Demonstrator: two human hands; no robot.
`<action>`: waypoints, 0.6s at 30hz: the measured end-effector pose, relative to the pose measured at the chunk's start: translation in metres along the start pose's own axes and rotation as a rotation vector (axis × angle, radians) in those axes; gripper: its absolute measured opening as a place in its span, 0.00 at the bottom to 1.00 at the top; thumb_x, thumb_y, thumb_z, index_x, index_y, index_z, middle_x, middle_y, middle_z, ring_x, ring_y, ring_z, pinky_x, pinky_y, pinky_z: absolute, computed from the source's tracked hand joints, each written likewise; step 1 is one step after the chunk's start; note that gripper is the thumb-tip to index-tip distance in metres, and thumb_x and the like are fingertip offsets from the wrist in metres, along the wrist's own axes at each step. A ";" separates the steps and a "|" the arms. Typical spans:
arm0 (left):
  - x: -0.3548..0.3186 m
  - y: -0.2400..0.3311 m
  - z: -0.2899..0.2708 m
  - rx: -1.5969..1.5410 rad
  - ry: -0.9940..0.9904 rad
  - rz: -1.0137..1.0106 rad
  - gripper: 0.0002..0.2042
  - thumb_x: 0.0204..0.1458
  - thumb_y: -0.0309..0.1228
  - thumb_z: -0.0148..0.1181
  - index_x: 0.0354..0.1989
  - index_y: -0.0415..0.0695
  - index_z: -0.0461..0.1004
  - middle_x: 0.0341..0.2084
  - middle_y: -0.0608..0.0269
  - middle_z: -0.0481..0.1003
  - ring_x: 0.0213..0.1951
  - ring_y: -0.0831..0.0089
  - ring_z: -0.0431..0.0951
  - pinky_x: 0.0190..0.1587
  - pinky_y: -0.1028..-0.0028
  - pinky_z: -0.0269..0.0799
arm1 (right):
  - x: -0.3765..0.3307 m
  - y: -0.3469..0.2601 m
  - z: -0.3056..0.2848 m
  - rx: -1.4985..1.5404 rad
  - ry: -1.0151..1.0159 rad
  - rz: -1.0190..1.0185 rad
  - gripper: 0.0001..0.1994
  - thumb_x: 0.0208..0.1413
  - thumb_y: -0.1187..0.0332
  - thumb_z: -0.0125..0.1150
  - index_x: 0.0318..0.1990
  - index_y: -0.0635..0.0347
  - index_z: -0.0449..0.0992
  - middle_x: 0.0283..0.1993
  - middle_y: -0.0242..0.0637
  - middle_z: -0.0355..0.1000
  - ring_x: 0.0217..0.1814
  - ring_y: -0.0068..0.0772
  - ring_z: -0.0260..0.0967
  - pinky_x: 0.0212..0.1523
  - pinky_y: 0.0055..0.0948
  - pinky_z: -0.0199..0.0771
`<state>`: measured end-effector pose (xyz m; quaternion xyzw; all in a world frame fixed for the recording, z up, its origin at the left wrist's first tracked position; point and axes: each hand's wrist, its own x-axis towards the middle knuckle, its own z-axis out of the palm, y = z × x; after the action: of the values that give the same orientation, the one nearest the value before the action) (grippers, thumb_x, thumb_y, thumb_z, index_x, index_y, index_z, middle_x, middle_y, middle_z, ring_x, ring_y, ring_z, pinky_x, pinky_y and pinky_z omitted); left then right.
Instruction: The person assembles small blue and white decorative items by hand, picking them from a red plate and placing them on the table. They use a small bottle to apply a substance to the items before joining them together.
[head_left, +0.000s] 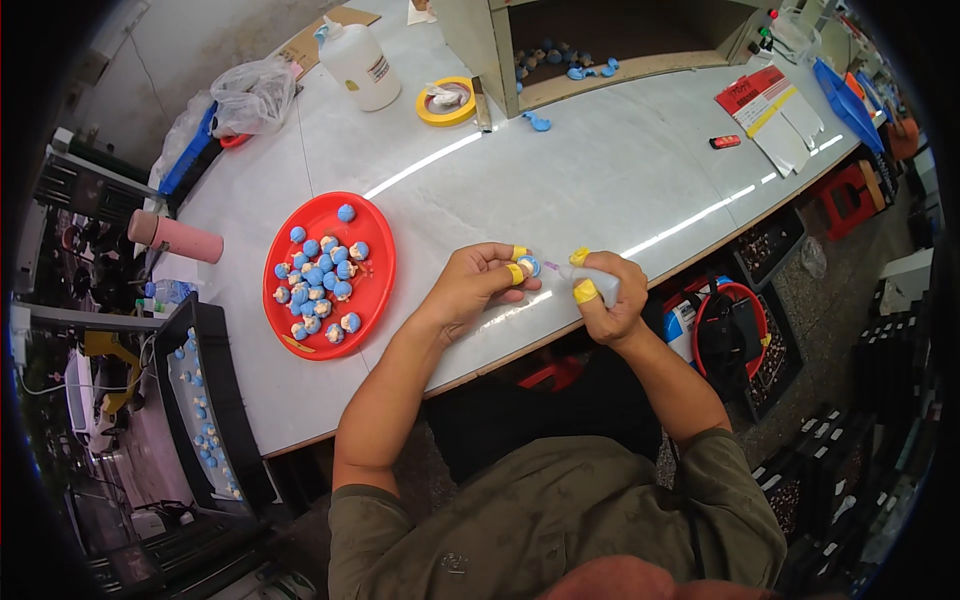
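Note:
Yellow tape wraps several fingertips of both hands. My left hand (482,281) pinches a small blue and white piece (529,266) between thumb and fingers above the table. Facing it, my right hand (612,298) is closed round a small translucent squeeze bottle (598,280), its thin nozzle pointing left at the piece. Whether the nozzle touches the piece, I cannot tell. To the left of my left hand lies a round red plate (382,318) with several small blue and cream pieces (322,270) on it.
A white bottle (360,66) and a yellow tape roll (447,103) stand at the back. An open-fronted cabinet (620,90) holds blue pieces. Far left are a pink flask (176,237) and a black tray (232,420). Papers (770,115) and a red lighter (725,142) lie right.

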<state>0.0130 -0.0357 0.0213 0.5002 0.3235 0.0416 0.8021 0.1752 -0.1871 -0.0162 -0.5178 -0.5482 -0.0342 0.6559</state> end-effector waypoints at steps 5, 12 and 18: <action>-0.001 0.002 -0.002 -0.114 0.005 0.000 0.14 0.59 0.27 0.62 0.52 0.37 0.76 0.45 0.58 0.80 0.46 0.71 0.83 0.41 0.83 0.80 | -0.001 0.000 -0.016 0.220 0.040 0.324 0.13 0.59 0.76 0.60 0.50 0.69 0.68 0.41 0.42 0.78 0.38 0.25 0.75 0.41 0.25 0.74; -0.002 0.003 -0.002 -0.137 -0.039 0.009 0.13 0.58 0.28 0.64 0.51 0.38 0.76 0.46 0.56 0.80 0.47 0.70 0.83 0.42 0.82 0.80 | 0.051 0.057 -0.076 0.158 0.054 0.618 0.14 0.59 0.75 0.63 0.50 0.67 0.69 0.41 0.35 0.74 0.41 0.24 0.72 0.48 0.26 0.72; -0.002 0.005 -0.006 -0.090 -0.054 -0.008 0.14 0.58 0.30 0.65 0.50 0.38 0.76 0.45 0.56 0.81 0.47 0.70 0.83 0.41 0.83 0.79 | 0.074 0.109 -0.129 -0.450 0.043 0.600 0.14 0.53 0.72 0.68 0.46 0.65 0.75 0.36 0.30 0.70 0.38 0.23 0.61 0.43 0.24 0.66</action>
<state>0.0094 -0.0298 0.0250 0.4633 0.3016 0.0392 0.8324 0.3596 -0.1904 -0.0123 -0.7856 -0.3372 0.0290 0.5180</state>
